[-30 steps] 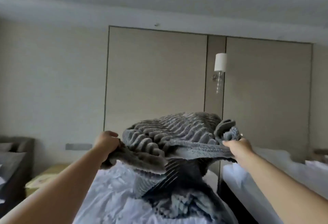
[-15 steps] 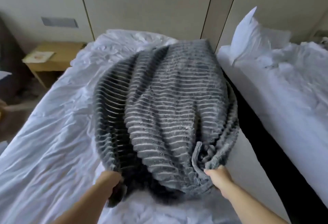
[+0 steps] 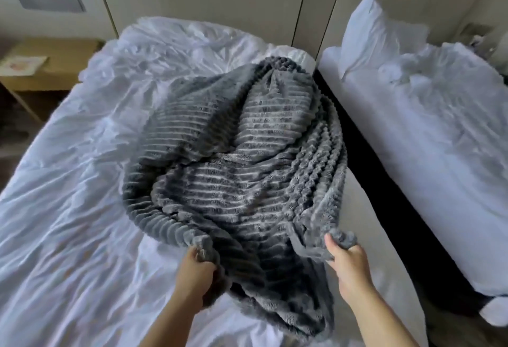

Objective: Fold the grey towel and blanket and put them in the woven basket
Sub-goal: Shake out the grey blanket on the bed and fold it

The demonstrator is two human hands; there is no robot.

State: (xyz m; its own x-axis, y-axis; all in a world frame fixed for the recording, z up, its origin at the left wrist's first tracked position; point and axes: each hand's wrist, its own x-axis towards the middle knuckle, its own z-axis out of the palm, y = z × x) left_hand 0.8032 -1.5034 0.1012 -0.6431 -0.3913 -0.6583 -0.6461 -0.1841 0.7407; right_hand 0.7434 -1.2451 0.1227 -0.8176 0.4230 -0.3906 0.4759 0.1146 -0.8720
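A grey ribbed blanket [image 3: 236, 159] lies billowed and rumpled across the white bed [image 3: 68, 209], reaching toward the headboard wall. My left hand [image 3: 196, 272] grips its near edge on the left. My right hand [image 3: 347, 264] pinches the near edge on the right, thumb on top of the fabric. A loose part of the blanket hangs down between my forearms. No towel or woven basket is in view.
A second white bed [image 3: 428, 170] with a pillow [image 3: 368, 30] stands to the right, across a dark narrow gap [image 3: 384, 181]. A wooden nightstand [image 3: 46, 69] with a paper on it sits at the far left. Panelled wall behind.
The blanket went from held up in the air to flung down over the bed; it has since sagged and wrinkled. Both hands kept their grip and now sit closer together.
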